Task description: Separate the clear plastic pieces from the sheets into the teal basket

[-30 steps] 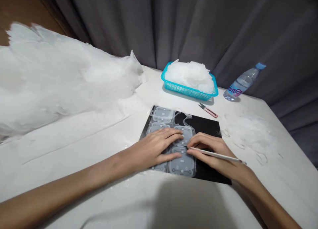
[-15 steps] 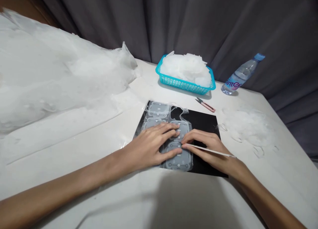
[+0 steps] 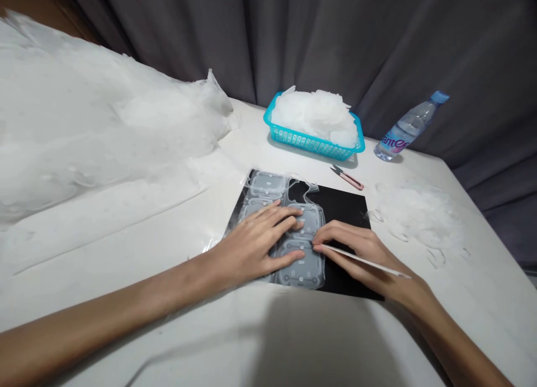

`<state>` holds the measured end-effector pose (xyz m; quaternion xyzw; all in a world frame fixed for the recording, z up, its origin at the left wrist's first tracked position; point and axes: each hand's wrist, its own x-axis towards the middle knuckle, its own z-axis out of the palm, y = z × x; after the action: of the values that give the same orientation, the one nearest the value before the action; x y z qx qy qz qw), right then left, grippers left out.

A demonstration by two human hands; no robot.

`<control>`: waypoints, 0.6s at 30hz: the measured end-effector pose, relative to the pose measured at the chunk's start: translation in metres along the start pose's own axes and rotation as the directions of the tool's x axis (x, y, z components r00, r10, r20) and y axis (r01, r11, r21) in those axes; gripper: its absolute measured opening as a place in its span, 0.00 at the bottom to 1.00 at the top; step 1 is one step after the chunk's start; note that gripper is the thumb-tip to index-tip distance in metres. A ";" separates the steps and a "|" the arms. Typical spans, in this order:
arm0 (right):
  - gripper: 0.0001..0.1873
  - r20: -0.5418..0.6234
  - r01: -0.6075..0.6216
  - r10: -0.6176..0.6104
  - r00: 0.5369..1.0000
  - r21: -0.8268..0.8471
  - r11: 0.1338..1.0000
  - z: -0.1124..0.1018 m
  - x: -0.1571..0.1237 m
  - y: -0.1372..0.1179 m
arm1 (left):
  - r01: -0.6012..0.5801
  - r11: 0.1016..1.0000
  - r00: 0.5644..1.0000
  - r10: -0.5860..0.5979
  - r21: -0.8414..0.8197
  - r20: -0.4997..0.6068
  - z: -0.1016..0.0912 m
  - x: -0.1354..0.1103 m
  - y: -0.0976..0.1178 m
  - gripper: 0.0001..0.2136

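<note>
Looks like trimming the clear moulded sheet point(image 3: 301, 270) at the frame's lower centre, pinned under spread left hand point(image 3: 257, 239), with pale tool point(image 3: 377, 265) pinched in right hand point(image 3: 363, 242), and probably needs steady guiding next.

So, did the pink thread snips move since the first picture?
No. The pink thread snips lie in the same spot, in front of the turquoise basket's right end; the whole view shifted instead.

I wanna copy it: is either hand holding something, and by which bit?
The right hand pinches a thin white stick near its left end. The left hand grips nothing, lying spread on the clear moulded sheet.
</note>
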<state>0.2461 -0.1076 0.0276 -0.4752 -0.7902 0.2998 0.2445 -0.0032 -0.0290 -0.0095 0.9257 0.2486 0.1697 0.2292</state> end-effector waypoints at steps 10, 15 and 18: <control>0.05 -0.029 0.118 -0.120 0.992 -0.053 0.992 0.009 0.003 0.003 | -0.001 0.997 1.000 0.001 0.072 -0.002 -0.001 0.002 0.004 0.21; 0.05 -0.050 0.293 -0.324 0.945 -0.316 0.902 0.018 0.006 0.012 | 0.006 0.998 1.000 -0.006 0.060 0.000 0.000 0.001 0.003 0.22; 0.06 -0.042 0.330 -0.391 0.919 -0.458 0.825 0.025 0.006 0.019 | 0.016 0.999 1.000 -0.016 0.048 0.008 0.001 0.000 0.004 0.23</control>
<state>0.2383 -0.1015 -0.0024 -0.3789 -0.8947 0.0285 0.2348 -0.0015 -0.0319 -0.0081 0.9296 0.2591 0.1579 0.2092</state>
